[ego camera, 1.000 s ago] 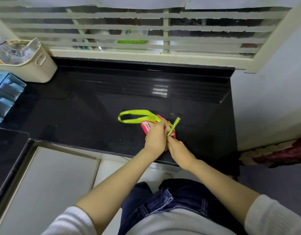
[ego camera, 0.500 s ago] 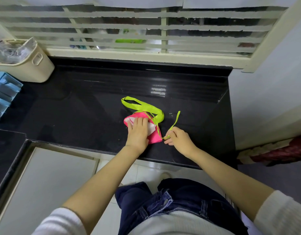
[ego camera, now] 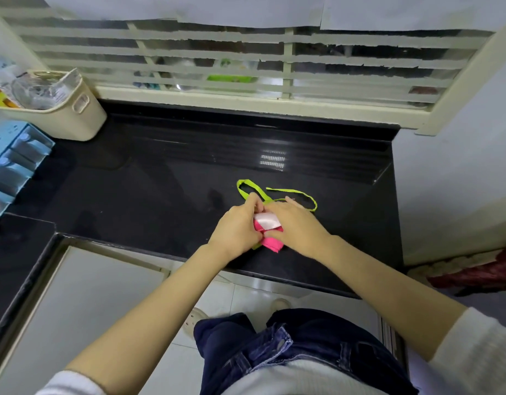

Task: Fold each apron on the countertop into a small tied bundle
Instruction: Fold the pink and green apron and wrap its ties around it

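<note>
- Mostly hidden under the left hand (ego camera: pixel 236 228) and right hand (ego camera: pixel 299 220): folded pink apron (ego camera: pixel 271 243), only a small strip showing between them.
- Lost behind the fingers: where the green strap (ego camera: pixel 291 191) joins the fold.
- Cut off by the left edge: cream basket (ego camera: pixel 83 121), its contents a clear blur, and blue rack (ego camera: pixel 21 155).
- Too blurred to name: shapes behind the window (ego camera: pixel 286 67).
- Cut off at the right edge: red cloth (ego camera: pixel 474 276).
</note>
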`<state>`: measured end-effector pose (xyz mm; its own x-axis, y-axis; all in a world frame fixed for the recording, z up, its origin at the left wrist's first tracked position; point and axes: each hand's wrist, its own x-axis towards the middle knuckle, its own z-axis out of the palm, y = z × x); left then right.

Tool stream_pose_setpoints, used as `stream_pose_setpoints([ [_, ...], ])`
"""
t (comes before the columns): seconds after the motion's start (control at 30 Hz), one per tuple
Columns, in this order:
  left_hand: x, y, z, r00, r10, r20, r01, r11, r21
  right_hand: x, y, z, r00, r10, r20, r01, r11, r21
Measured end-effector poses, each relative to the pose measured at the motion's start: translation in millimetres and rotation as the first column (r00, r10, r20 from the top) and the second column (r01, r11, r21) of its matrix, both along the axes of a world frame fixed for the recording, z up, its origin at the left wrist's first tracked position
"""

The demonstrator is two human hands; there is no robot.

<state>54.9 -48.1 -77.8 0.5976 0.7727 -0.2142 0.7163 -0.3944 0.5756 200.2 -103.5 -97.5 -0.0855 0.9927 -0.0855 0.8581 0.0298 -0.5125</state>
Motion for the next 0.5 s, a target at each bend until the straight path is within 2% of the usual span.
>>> stream_pose_setpoints([
  [0.13,-4.7,0.5,10.5,0.953,0.177,0.245,-0.129,0.971,-0.199,17.1,11.8,11.7,0.975,-0.076,-0.211,0.039,0.983,-0.177],
  [0.2,-7.8,3.2,10.6,0.934,0.251,0.254,-0.180,0.946,-0.270,22.9,15.9,14.6,0.958,-0.117,-0.262,0.062,0.976,-0.210],
  [0.3,-11.6,10.6,6.6,0.951,0.237,0.199,-0.171,0.939,-0.298,24.2,16.7,14.4,0.910,-0.198,-0.363,0.111,0.963,-0.247],
  [0.4,-11.9,14.8,5.8,0.913,0.286,0.289,-0.187,0.927,-0.325,19.8,12.4,16.7,0.780,-0.339,-0.526,0.210,0.933,-0.291],
  [0.5,-7.7,16.9,5.1,0.871,0.377,0.316,-0.262,0.899,-0.351,14.2,8.3,16.3,0.612,-0.372,-0.698,0.116,0.915,-0.385],
])
